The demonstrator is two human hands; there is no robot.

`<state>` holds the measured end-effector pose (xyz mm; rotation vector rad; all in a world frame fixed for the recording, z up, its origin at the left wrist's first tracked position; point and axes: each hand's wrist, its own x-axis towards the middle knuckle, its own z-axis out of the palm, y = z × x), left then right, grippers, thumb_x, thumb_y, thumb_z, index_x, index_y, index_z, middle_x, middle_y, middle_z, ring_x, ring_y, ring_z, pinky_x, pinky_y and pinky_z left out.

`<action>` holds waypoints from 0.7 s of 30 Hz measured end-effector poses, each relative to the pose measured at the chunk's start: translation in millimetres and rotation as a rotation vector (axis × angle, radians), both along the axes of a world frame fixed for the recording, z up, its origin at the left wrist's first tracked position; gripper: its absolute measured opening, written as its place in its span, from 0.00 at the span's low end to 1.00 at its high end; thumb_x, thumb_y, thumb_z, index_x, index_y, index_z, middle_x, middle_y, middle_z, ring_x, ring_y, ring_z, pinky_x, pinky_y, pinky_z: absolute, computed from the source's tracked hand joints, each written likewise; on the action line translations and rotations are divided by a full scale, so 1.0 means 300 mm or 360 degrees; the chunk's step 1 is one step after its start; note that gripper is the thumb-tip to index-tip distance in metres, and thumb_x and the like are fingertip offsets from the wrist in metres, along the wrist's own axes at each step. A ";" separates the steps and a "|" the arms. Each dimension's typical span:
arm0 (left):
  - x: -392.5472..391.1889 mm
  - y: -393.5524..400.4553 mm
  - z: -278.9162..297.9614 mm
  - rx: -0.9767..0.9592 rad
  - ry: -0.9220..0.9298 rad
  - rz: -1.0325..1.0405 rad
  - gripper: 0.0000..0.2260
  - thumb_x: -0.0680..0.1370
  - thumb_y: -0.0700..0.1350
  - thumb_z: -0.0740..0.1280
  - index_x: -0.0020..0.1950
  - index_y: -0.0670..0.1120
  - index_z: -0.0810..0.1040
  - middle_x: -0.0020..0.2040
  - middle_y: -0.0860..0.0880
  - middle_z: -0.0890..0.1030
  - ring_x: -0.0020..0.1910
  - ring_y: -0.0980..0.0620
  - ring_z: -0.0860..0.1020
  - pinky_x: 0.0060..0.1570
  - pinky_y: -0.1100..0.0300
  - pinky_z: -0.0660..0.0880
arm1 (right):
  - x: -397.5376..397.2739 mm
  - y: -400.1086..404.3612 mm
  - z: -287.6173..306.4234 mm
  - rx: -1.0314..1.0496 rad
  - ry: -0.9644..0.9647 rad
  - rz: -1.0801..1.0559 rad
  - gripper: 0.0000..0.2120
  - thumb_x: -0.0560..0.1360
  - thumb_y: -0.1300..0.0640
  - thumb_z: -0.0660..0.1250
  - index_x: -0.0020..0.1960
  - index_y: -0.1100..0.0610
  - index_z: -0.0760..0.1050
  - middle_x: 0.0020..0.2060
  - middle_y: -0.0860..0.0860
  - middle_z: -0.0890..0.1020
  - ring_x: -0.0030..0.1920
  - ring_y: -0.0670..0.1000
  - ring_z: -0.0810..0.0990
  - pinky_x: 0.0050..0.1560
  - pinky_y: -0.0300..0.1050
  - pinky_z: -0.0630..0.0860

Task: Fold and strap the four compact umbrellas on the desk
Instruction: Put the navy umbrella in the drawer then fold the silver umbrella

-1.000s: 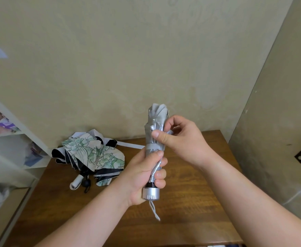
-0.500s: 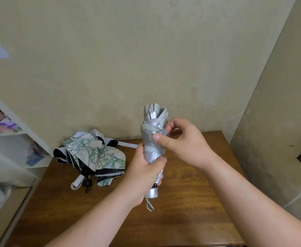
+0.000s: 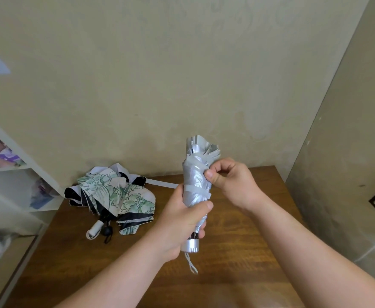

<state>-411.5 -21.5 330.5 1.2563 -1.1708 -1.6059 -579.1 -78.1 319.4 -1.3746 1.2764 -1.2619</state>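
I'm looking down at a brown wooden desk, grain running across, tucked into a corner; a plain beige wall closes its far edge and a second wall its right edge, while a white shelf unit stands off its left side; the near and right stretches of the top are bare wood, good room there; at the back left lies the floral umbrella, unfolded and crumpled, green leaf print on pale cloth with black lining, its pale handle pointing toward me; in the middle I've got the silver umbrella held upright above the desk, shiny fabric rolled in pleats, flaring loose at the top; left hand wraps tight round its lower part just above the silver handle cap; right hand pinches the fabric near the top between thumb and curled fingers; a thin strap crosses the roll; a wrist loop dangles below.
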 end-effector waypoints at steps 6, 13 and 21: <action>0.006 -0.017 -0.021 -0.0169 -0.0338 0.0128 0.16 0.76 0.46 0.74 0.60 0.57 0.74 0.44 0.46 0.81 0.34 0.51 0.78 0.33 0.55 0.77 | -0.002 0.020 -0.016 -0.0111 -0.0099 -0.0226 0.11 0.75 0.56 0.79 0.42 0.57 0.77 0.38 0.52 0.81 0.39 0.47 0.76 0.46 0.46 0.76; 0.020 -0.033 -0.056 -0.0413 -0.0624 0.0235 0.19 0.75 0.54 0.73 0.62 0.67 0.69 0.44 0.52 0.83 0.36 0.49 0.82 0.38 0.43 0.82 | 0.036 0.045 -0.003 0.0251 -0.0185 -0.0098 0.27 0.70 0.39 0.79 0.63 0.45 0.74 0.53 0.52 0.83 0.48 0.44 0.82 0.53 0.48 0.81; 0.016 0.003 -0.062 -0.0610 -0.1029 -0.0177 0.44 0.79 0.51 0.72 0.78 0.74 0.42 0.72 0.59 0.66 0.67 0.58 0.73 0.66 0.52 0.75 | 0.102 0.049 0.017 0.0384 -0.0630 0.0034 0.18 0.78 0.57 0.76 0.65 0.55 0.76 0.54 0.54 0.87 0.56 0.55 0.87 0.61 0.60 0.82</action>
